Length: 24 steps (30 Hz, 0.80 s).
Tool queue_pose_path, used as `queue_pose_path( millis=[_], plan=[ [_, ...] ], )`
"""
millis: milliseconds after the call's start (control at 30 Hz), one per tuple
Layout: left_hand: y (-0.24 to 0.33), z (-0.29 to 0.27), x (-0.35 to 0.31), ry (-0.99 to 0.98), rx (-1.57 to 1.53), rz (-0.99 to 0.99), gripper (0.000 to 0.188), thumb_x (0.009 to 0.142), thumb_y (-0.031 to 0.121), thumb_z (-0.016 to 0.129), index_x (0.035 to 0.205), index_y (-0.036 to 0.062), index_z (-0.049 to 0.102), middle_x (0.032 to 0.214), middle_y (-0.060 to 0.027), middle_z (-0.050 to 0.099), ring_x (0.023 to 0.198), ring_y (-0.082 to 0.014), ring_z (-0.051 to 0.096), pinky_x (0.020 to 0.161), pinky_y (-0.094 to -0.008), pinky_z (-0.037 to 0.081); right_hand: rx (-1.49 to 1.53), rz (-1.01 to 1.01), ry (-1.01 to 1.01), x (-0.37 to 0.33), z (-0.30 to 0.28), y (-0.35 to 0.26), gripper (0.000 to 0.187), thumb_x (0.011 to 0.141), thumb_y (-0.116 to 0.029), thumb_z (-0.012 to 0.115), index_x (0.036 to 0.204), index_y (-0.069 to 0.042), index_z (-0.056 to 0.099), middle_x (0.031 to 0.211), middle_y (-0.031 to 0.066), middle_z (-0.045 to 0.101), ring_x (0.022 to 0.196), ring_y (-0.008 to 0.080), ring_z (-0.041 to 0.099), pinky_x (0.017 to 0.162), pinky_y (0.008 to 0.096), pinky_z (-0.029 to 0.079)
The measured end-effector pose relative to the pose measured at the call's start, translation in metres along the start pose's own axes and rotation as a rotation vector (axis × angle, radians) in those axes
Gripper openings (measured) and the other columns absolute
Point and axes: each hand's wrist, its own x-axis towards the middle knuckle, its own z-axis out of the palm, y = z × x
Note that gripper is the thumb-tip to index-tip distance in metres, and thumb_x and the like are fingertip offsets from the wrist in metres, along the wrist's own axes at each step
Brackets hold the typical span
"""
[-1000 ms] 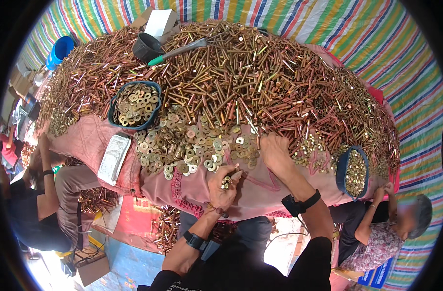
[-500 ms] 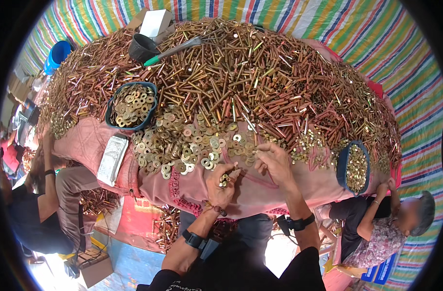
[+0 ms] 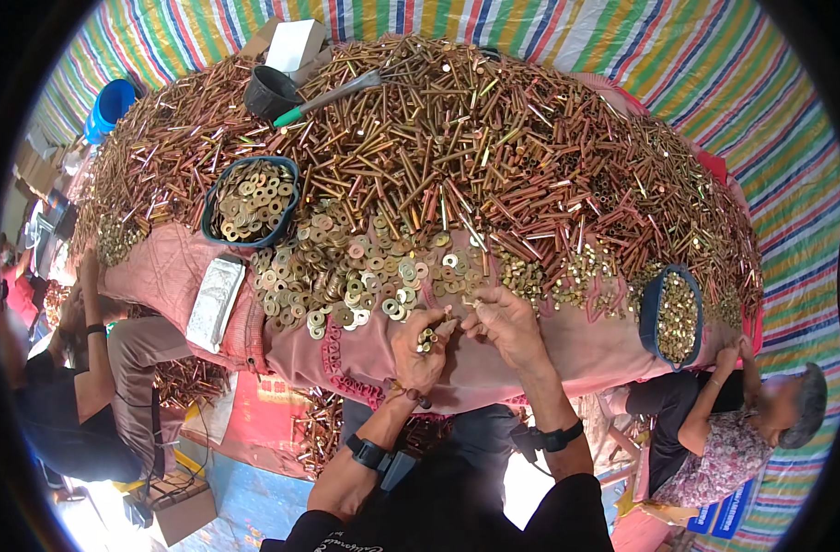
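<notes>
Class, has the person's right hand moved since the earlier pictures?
Yes: the right hand has moved leftward and back toward the person, away from the metal rod pile.

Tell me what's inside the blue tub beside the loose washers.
The blue tub holds a heap of flat, round washers. Only the upper ones show; anything deeper, and the tub's floor, is covered.

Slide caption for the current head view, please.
Left hand holds metal pieces; right hand beside it, near heaped washers and rods.
</notes>
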Motion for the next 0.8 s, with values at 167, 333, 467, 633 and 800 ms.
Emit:
queue_pose_path(
  millis=[167, 333, 467, 633, 800],
  plan=[
    [0.002, -0.003, 0.0, -0.039, 0.004, -0.042, 0.02, 0.094, 0.005, 0.079, 0.112, -0.001, 0.073, 0.093, -0.012, 0.073, 0.082, -0.0223, 0.071, 0.074, -0.0334, 0.055, -0.27, -0.158, -0.01, -0.009, 0.009, -0.013, 0.029, 0.106, -0.01, 0.068, 0.132, 0.003, 0.067, 0.111, 0.0136, 0.074, 0.083, 0.0137, 0.073, 0.073, 0.0262, 0.06],
    [0.003, -0.002, 0.001, -0.03, -0.021, 0.004, 0.019, 0.092, 0.005, 0.08, 0.109, 0.0009, 0.073, 0.088, -0.015, 0.07, 0.076, -0.0307, 0.071, 0.069, -0.0377, 0.055, -0.46, -0.365, -0.019, -0.012, 0.025, -0.028, 0.025, 0.105, -0.007, 0.067, 0.128, 0.003, 0.072, 0.11, 0.0106, 0.072, 0.084, 0.0135, 0.07, 0.072, 0.0274, 0.059],
    [0.002, -0.002, 0.002, -0.04, -0.027, 0.041, 0.02, 0.092, 0.004, 0.08, 0.11, 0.0011, 0.073, 0.09, -0.0154, 0.071, 0.077, -0.0309, 0.071, 0.069, -0.0375, 0.055, -0.687, -0.644, -0.049, -0.004, 0.037, -0.035, 0.024, 0.101, -0.003, 0.069, 0.124, 0.001, 0.074, 0.107, 0.0118, 0.071, 0.086, 0.0216, 0.071, 0.074, 0.0318, 0.057],
    [0.0, -0.003, 0.001, -0.043, -0.07, 0.053, 0.019, 0.09, 0.001, 0.078, 0.109, 0.0006, 0.073, 0.091, -0.0163, 0.071, 0.08, -0.0314, 0.07, 0.072, -0.0379, 0.055, -0.787, -0.764, -0.027, -0.006, 0.049, -0.041, 0.018, 0.098, 0.0, 0.071, 0.115, -0.001, 0.075, 0.106, 0.0141, 0.072, 0.092, 0.0313, 0.072, 0.079, 0.0364, 0.058],
    [0.001, -0.005, 0.002, -0.068, -0.023, 0.043, 0.02, 0.089, -0.001, 0.077, 0.109, 0.0007, 0.073, 0.09, -0.0159, 0.069, 0.081, -0.0317, 0.07, 0.073, -0.0384, 0.054, -0.837, -0.835, 0.011, -0.009, 0.056, -0.042, 0.012, 0.095, 0.002, 0.074, 0.106, -0.001, 0.073, 0.106, 0.0155, 0.074, 0.097, 0.0327, 0.074, 0.082, 0.0386, 0.059]
  ],
)
